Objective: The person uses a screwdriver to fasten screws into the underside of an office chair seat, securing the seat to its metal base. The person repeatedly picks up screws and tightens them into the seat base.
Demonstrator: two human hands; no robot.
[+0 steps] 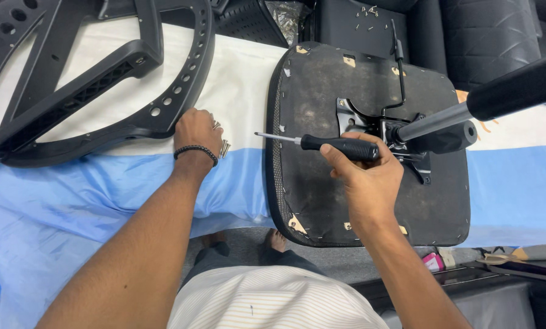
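Nearest the camera, the right hand [364, 176] is clenched around the black handle of a screwdriver [321, 144], whose shaft points left over the upturned underside of a chair seat [321, 201] lying on the blue-and-white covered tabletop [71, 201]. Left of the seat, the left hand [196, 135] rests fingers-down on a small pile of screws [223, 145], just beside the black plastic chair back frame [102, 79]; whether it grips any cannot be told.
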